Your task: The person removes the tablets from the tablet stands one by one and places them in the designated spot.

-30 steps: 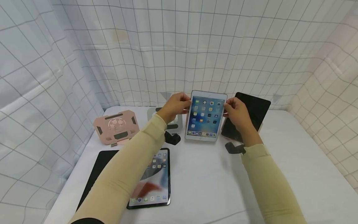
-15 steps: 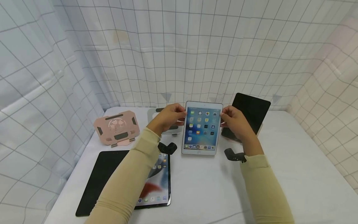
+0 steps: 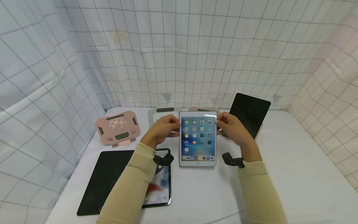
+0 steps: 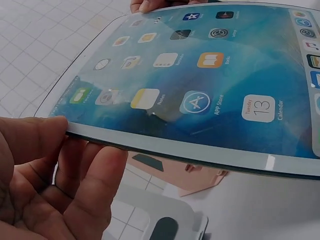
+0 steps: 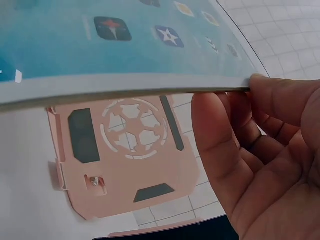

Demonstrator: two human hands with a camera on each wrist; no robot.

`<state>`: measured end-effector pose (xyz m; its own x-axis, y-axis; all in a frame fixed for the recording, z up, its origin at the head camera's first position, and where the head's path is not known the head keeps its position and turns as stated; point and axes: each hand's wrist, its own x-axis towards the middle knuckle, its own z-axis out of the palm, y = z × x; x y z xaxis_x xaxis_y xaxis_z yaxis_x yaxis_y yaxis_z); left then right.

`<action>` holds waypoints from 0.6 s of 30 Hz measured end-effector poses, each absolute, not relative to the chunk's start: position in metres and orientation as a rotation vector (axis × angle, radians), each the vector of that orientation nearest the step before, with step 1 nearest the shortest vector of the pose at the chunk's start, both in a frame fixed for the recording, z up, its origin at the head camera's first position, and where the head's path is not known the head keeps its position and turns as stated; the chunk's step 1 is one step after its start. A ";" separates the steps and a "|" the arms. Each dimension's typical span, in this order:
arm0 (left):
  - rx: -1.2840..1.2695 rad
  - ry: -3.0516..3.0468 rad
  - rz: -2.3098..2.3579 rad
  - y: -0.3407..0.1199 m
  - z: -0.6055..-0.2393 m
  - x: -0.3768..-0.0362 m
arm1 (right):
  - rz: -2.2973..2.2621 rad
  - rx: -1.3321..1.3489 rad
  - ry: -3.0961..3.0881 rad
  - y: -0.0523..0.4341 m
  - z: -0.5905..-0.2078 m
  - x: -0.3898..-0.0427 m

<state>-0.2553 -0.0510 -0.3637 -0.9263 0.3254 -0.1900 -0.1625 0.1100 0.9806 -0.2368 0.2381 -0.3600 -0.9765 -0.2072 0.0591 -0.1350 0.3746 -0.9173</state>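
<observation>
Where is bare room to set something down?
Widest: the table right of the right sleeve and propped dark tablet. Another lies between that sleeve and the flat lit tablet, in front of the white tablet. Crowded: back left, with pink stand and gray stand; front left, lit tablet plus black tablet.

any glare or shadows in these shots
Head view: faint shadow beside the right sleeve, glare streak at the top of the white tablet; left wrist view: small bright patch on its near border; right wrist view: it looks pale and hazy.
</observation>
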 end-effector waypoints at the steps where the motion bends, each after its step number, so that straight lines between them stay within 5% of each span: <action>1: 0.159 2.033 1.876 -0.052 -0.366 -0.254 | -1.699 -0.329 2.528 0.238 -0.361 -0.236; 18: 0.114 1.984 1.886 -0.067 -0.384 -0.225 | -1.700 -0.378 2.406 0.227 -0.378 -0.223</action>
